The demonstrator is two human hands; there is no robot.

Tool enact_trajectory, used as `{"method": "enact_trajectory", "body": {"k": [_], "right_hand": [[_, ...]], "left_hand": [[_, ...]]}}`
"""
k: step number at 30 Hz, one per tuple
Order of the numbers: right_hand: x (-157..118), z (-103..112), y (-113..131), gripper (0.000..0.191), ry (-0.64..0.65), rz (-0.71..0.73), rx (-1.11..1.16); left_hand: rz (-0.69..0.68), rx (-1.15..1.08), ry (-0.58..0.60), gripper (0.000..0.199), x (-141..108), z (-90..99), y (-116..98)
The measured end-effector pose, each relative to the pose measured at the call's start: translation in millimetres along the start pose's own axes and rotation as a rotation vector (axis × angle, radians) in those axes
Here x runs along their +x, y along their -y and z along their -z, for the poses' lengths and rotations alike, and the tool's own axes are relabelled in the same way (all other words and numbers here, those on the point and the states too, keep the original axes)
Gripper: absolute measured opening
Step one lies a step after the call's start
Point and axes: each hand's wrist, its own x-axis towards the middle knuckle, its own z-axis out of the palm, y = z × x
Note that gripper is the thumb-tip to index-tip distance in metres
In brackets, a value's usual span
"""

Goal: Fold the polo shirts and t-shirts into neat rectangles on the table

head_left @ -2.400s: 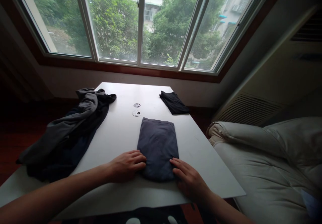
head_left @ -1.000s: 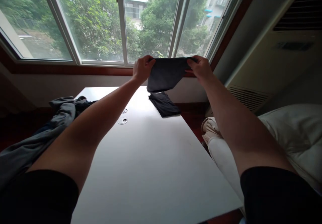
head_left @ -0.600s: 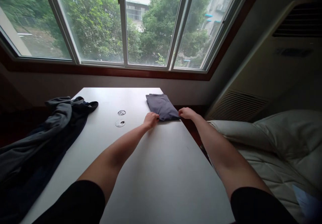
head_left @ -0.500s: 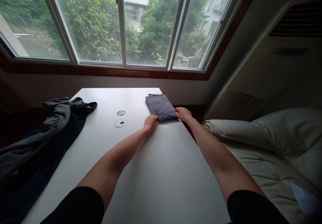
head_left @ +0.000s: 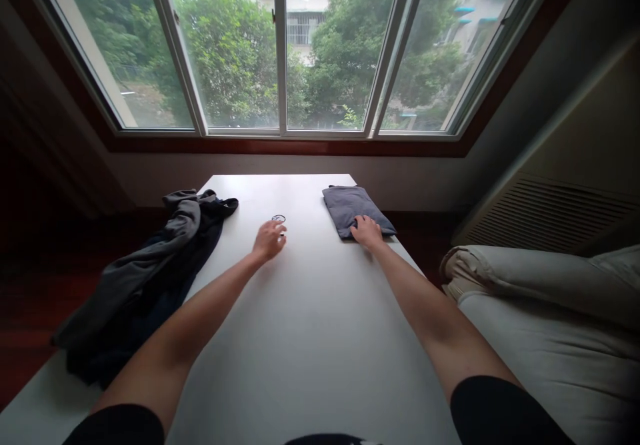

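A folded grey garment [head_left: 355, 208] lies flat near the far right corner of the white table [head_left: 305, 338]. My right hand [head_left: 367, 230] rests on its near edge, fingers spread over the cloth rather than wrapped round it. Over the middle of the table is my left hand [head_left: 270, 240], holding nothing, with its fingers apart and slightly bent. It partly covers the round discs on the tabletop, of which one ring [head_left: 279, 218] shows just beyond the fingers. Dark and grey clothes [head_left: 150, 278] lie in a loose heap along the table's left side.
A beige padded sofa [head_left: 545, 298] stands close to the table's right edge. Behind the far end are a wall and a wide window [head_left: 325, 136] with a red-brown frame. A vented beige unit [head_left: 540, 208] stands at the right.
My left hand has let go of the garment's near edge and moved left. My right hand has shifted from its right corner onto the top of the near edge. The view has turned left.
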Motion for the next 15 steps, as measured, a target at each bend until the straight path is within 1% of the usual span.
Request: {"method": "enact_trajectory", "body": {"k": [3,5,6,8,10,11,13,15], "right_hand": [[-5.5,0.7,27.6,0.035,-0.047,0.061,0.045],[-15.0,-5.0,48.7,0.032,-0.072,0.100,0.078],[-21.1,-9.5,59.4,0.031,-0.077,0.118,0.095],[-34.3,-19.7,78.7,0.029,-0.079,0.164,0.125],[-45.4,-28.6,93.0,0.028,-0.080,0.232,0.145],[-49.3,-31.6,97.6,0.027,-0.078,0.264,0.154],[-53.2,-34.4,102.3,0.026,-0.068,0.295,0.177],[-53.7,-33.6,102.8,0.026,-0.049,0.282,0.210]], "left_hand": [[0.341,0.198,-0.146,0.038,-27.1,47.7,78.4],[0.537,0.331,-0.227,0.049,-49.8,77.9,122.8],[0.640,0.369,-0.229,0.054,-61.2,91.8,141.5],[0.827,0.356,-0.120,0.056,-81.0,117.3,171.1],[0.928,0.290,-0.022,0.049,-92.8,139.9,190.0],[0.947,0.263,-0.005,0.045,-95.3,150.1,195.5],[0.961,0.242,-0.051,0.040,-93.9,167.9,198.4],[0.963,0.229,-0.144,0.039,-86.2,181.8,191.7]]}}
